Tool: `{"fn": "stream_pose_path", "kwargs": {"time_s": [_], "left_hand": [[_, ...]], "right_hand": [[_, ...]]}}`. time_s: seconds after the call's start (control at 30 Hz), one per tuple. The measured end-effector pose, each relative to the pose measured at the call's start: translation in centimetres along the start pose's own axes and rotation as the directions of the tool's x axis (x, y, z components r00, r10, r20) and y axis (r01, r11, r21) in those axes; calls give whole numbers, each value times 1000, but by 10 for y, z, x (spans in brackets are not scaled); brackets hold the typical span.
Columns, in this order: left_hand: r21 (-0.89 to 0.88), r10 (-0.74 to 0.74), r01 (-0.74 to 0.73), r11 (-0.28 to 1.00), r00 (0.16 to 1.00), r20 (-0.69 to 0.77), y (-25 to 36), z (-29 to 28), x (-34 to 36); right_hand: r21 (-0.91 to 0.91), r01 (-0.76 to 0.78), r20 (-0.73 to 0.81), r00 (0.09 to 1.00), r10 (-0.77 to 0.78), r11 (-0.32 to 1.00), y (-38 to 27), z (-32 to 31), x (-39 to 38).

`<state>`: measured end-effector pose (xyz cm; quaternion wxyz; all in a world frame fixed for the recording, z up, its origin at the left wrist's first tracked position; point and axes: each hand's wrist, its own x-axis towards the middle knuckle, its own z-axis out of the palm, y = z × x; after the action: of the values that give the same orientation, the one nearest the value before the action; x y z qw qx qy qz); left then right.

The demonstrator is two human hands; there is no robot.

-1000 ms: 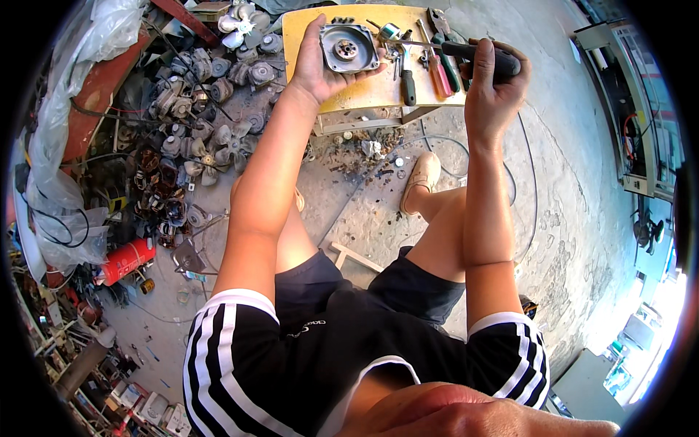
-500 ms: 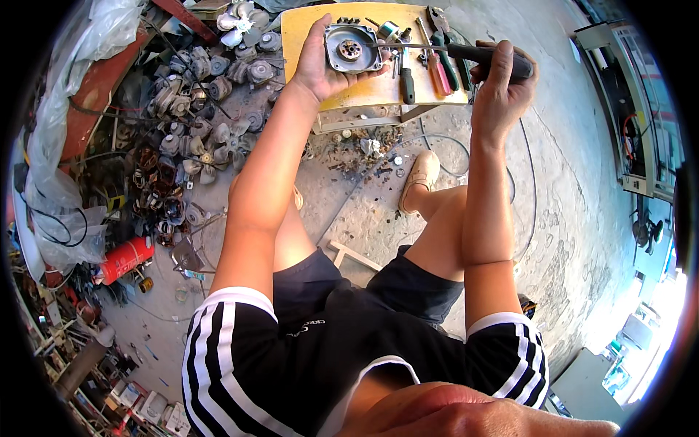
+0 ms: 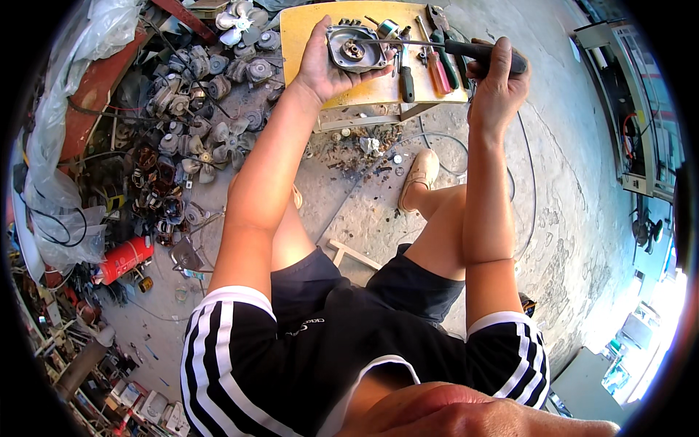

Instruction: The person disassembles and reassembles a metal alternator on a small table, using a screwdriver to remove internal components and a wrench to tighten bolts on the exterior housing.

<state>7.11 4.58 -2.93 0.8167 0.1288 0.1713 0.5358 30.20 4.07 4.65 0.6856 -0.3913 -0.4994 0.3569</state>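
Over the left half of a small yellow table (image 3: 300, 29), my left hand (image 3: 320, 73) holds a round grey metal motor end cover (image 3: 366, 60), its hollow inner side facing up. Fingers support it from below, and the thumb stands along its left edge. My right hand (image 3: 499, 79) is wrapped round the black handle of a long screwdriver (image 3: 466, 49). The thin shaft points left across the cover, and its tip is at the hub in the middle. Whether the tip presses on the hub or only lies over it, I cannot tell.
On the table's right side lie a pink-handled screwdriver (image 3: 439, 74), a dark-handled tool (image 3: 408, 86), pliers (image 3: 437, 16) and a small roll (image 3: 387, 29). Many used motors (image 3: 218, 87) are heaped on the floor at left. A cable (image 3: 526, 146) loops across the floor at right.
The screwdriver has shifted left, its tip now at the hub instead of the cover's right rim. My right hand moved slightly left with it, and the cover tilted a little.
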Motion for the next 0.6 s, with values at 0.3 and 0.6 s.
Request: {"fn": "stream_pose_path", "kwargs": {"time_s": [0.3, 0.6], "left_hand": [[-3, -86, 86, 996, 992, 90, -8, -3, 3], [267, 44, -3, 964, 988, -146, -4, 10, -3]], "right_hand": [[31, -104, 8, 995, 104, 994, 12, -2, 2], [57, 8, -89, 996, -3, 998, 7, -9, 10]]}}
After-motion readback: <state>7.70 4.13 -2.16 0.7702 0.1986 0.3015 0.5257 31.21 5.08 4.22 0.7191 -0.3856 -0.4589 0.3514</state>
